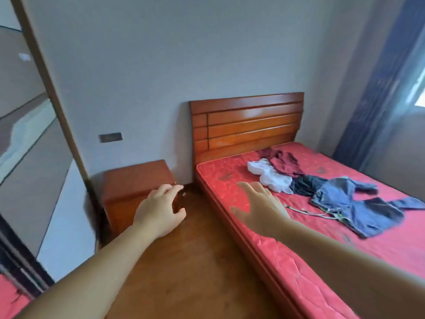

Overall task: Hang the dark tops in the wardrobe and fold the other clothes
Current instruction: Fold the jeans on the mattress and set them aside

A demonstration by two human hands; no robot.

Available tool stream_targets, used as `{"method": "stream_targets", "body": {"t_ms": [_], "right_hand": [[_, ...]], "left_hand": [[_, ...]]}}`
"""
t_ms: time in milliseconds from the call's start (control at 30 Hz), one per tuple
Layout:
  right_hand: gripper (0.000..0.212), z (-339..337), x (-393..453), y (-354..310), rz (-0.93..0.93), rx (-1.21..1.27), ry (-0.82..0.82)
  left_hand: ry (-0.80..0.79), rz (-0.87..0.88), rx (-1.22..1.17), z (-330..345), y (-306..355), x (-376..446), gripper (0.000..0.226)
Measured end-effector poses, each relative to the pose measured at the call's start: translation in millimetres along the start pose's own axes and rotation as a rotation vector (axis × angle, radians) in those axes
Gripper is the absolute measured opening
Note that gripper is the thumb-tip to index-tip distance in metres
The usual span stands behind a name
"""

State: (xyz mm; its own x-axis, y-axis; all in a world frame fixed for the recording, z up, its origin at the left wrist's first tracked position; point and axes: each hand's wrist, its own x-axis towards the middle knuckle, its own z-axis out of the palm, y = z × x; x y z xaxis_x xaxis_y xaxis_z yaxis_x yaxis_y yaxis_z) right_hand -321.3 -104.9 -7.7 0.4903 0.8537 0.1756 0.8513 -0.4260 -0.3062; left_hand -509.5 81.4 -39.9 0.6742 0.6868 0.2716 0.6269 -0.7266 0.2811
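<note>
Both bare arms reach forward. The left hand (158, 210) hovers over the floor (184, 272) near the nightstand (128, 187), fingers loosely curled, holding nothing. The right hand (259, 208) hovers over the near left edge of the bed (287, 261), fingers spread, grip wide and empty. The clothes lie farther right on the bed: maroon top (284, 162), white garment (270, 174), dark top (304, 186), jeans (354, 206). The wardrobe (32, 139) stands left. No writing is legible.

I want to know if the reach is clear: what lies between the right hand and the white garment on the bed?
In the head view, only bare red mattress shows between the right hand and the white garment.
</note>
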Motion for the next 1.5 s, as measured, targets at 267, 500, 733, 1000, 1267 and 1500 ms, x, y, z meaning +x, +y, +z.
{"method": "stream_targets", "body": {"t_ms": [267, 500, 733, 1000, 1267, 1500], "right_hand": [[0.069, -64, -197, 104, 0.378, -0.072, 0.136], [0.067, -80, -394, 157, 0.626, -0.085, 0.180], [0.066, -90, -481, 187, 0.797, -0.064, 0.173], [0.067, -92, -434, 232, 0.821, -0.088, 0.132], [0.065, -108, -361, 292, 0.876, -0.124, 0.160], [0.068, -115, -311, 363, 0.932, -0.102, 0.171]], "left_hand": [[-0.171, 0.347, -0.102, 52, 179, -46, 0.064], [-0.292, 0.580, -0.206, 73, 326, -178, 0.063], [-0.353, 0.700, -0.119, 73, 380, -243, 0.066], [-0.368, 0.647, -0.086, 95, 389, -186, 0.066], [-0.395, 0.696, -0.133, 149, 453, -88, 0.066], [-0.436, 0.750, -0.140, 190, 506, -22, 0.064]]}}
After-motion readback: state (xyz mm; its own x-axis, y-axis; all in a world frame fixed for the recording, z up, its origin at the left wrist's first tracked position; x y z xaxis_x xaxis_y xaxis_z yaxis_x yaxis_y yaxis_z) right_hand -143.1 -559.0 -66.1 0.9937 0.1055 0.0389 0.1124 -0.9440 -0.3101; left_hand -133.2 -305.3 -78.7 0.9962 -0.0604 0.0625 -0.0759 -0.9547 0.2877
